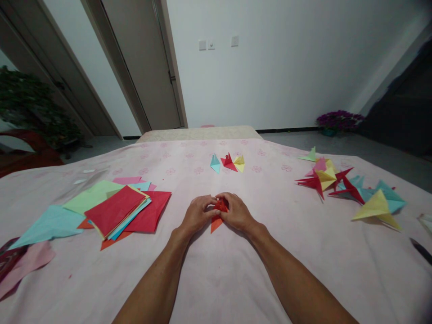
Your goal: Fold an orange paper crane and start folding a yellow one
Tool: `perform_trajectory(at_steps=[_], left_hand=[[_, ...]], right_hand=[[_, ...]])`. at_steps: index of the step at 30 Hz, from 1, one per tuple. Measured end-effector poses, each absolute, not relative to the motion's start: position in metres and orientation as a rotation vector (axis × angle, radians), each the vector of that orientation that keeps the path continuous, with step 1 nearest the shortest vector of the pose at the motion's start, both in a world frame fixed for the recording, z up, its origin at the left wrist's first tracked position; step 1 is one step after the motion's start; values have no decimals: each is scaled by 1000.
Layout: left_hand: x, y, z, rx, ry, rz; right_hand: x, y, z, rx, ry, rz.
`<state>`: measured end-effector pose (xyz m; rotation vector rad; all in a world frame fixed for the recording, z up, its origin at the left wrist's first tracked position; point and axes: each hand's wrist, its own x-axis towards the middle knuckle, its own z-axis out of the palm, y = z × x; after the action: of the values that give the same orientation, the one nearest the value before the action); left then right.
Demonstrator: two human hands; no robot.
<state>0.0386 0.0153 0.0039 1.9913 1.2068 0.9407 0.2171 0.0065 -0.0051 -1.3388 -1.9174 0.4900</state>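
1. The paper (216, 221) is being held at the middle of the desk (216, 292), one orange point being left bare toward the person.
2. It is being pinched from one side by the left hand (198, 213) and from the other by the right hand (237, 212); the fingers of both are being clamped on it, though the exact grip is being partly hidden.
3. Through uneven pressing, a crease could be set askew.
4. Through too hard a tug, a narrow tip could be torn or crumpled.
5. Sharp folding is probably being hindered by the soft cloth (286, 238), so blunt edges could be caused.
6. The desk is being covered by this pink, flower-patterned cloth. Coloured sheets (114, 211) are being spread at the left, three birds (228, 162) are being lined up beyond the hands, and a pile (326, 178) of folded shapes is being gathered at the right.
7. The room is being closed off by a white wall (270, 81) and a door (141, 67); the corners are being dressed with a plant (25, 99) and purple flowers (339, 120).
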Motion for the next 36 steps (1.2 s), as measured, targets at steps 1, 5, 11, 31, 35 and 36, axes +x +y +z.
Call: perform_trajectory(at_steps=[1, 5, 11, 31, 35, 36], left_hand=[[38, 16, 2, 2042, 1188, 942], [37, 20, -9, 2173, 1156, 931], [36, 22, -13, 2200, 1211, 890], [47, 2, 7, 2011, 1459, 1130], [49, 1, 7, 1975, 1469, 1179], [49, 1, 7, 1966, 1460, 1176]], right_hand=[[217, 7, -6, -1341, -1919, 485], [217, 6, -7, -1360, -1930, 473], [216, 6, -5, -1386, -1950, 472], [215, 2, 0, -1326, -1655, 526], [216, 3, -3, -1286, -1630, 574], [216, 3, -4, -1280, -1628, 580]])
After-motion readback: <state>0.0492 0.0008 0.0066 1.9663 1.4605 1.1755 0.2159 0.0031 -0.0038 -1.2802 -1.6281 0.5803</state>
